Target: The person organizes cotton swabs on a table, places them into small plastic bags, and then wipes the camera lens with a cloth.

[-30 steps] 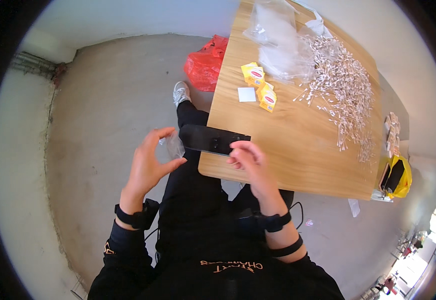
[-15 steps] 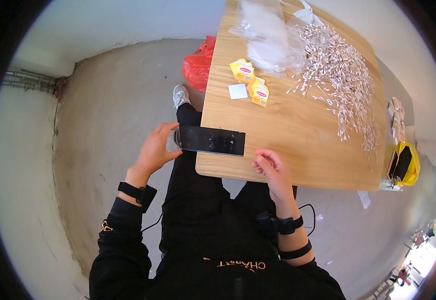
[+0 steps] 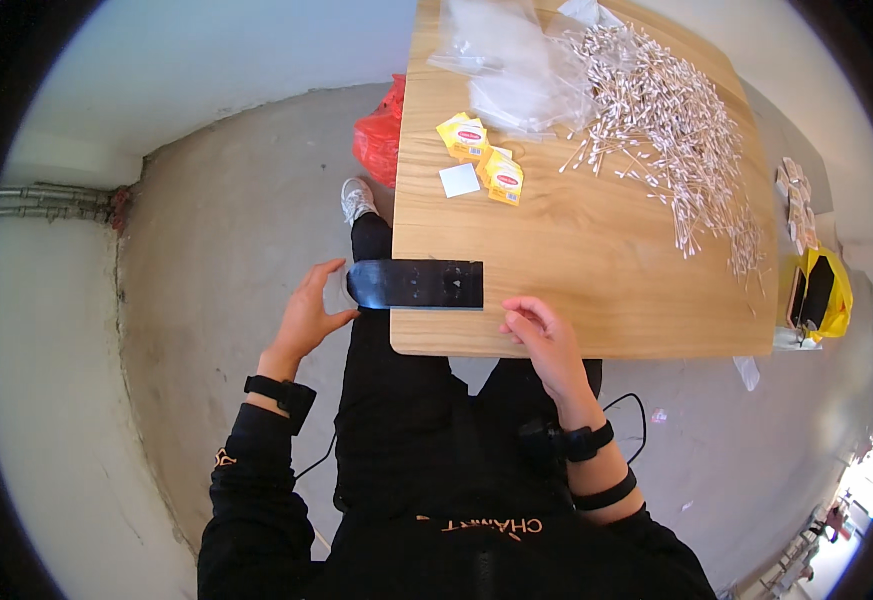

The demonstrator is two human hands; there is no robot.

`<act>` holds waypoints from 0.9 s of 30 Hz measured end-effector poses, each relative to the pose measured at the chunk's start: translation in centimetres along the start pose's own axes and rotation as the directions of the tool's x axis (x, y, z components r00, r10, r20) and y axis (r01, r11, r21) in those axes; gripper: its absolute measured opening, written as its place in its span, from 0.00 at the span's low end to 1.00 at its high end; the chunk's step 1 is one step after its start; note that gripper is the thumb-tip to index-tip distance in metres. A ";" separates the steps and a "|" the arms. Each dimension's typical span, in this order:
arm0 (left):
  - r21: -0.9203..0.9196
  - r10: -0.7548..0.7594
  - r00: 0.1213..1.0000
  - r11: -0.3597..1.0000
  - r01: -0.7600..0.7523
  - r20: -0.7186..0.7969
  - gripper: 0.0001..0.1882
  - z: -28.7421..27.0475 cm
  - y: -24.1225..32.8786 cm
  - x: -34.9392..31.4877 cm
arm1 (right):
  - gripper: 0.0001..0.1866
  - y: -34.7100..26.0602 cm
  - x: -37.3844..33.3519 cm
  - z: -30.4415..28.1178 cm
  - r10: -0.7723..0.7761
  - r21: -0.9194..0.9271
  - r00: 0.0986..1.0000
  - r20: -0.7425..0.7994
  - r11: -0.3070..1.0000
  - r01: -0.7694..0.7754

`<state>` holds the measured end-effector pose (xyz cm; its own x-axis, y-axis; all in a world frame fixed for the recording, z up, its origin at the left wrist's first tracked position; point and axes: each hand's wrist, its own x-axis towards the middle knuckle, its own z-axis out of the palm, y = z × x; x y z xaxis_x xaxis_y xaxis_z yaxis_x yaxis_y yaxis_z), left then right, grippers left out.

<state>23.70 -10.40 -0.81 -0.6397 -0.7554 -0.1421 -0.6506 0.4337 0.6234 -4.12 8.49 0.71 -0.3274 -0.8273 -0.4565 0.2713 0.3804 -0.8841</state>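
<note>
A glossy black strip point(image 3: 416, 285) with a rounded left end lies across the table's near left corner, its left part sticking out past the edge. My left hand point(image 3: 301, 310) spans that rounded end, thumb at the lower side and fingers at the upper, seemingly gripping it. To the right of the strip, my right hand point(image 3: 546, 335) hovers over the table edge with curled fingers and the thumb close to the index finger. Anything in that pinch is too small to make out. Farther back lie yellow packets point(image 3: 464, 137) and a white square card point(image 3: 459, 180).
A large loose heap of cotton swabs point(image 3: 666, 130) covers the back right of the wooden table point(image 3: 576, 255). Clear plastic bags point(image 3: 516, 80) lie at the back left. A red plastic bag point(image 3: 378, 140) is beside the table, a yellow bag point(image 3: 836, 295) beyond its right edge.
The view has turned slightly, so the table and strip appear rotated. My left hand sits a little farther left around the strip's end; my right hand has barely moved.
</note>
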 end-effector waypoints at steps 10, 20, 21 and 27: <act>-0.024 -0.031 0.999 0.999 0.032 0.044 0.36 -1.7 2.2 0.0 | 0.12 0.0 0.3 0.0 0.016 -0.069 1.000 0.019 0.998 -0.014; 0.037 0.046 0.999 0.998 -0.046 -0.007 0.33 -3.0 2.8 -0.2 | 0.11 0.2 0.2 0.2 -0.012 -0.067 1.000 0.017 0.998 0.013; 0.043 0.046 0.999 0.998 -0.046 0.003 0.33 -3.1 3.1 -0.2 | 0.11 0.2 0.2 0.1 -0.012 -0.067 1.000 0.015 0.998 0.013; 0.235 0.101 0.994 0.966 -0.108 0.039 0.34 -3.9 3.6 0.1 | 0.11 0.3 0.2 0.0 -0.011 -0.051 1.000 0.018 0.999 0.012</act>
<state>22.89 -10.83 4.38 -0.7176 -0.6880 -0.1079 -0.6560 0.6157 0.4366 -4.07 8.40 0.39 -0.3143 -0.8386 -0.4449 0.2209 0.3912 -0.8934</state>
